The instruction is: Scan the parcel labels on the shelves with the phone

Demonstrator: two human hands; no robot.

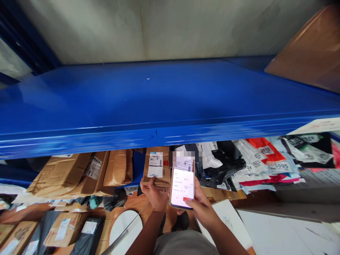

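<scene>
My right hand (203,206) is wrapped round a smartphone (182,191) with a lit screen, the thumb lying over a red button at its lower right. Just left of the phone, my left hand (156,196) grips the near edge of a brown cardboard box (145,173). On top of that box is a white shipping label (155,164) with a barcode, and the box lies at the front of the lower shelf. The phone covers part of whatever lies behind it, and a blurred patch hides the area above its top edge.
A blue metal shelf (148,95) spans the view above my hands. Cardboard parcels (69,171) lie to the left, with plastic mailing bags (255,159) to the right. More boxes (63,228) stand on the floor, near a round white stool top (126,230).
</scene>
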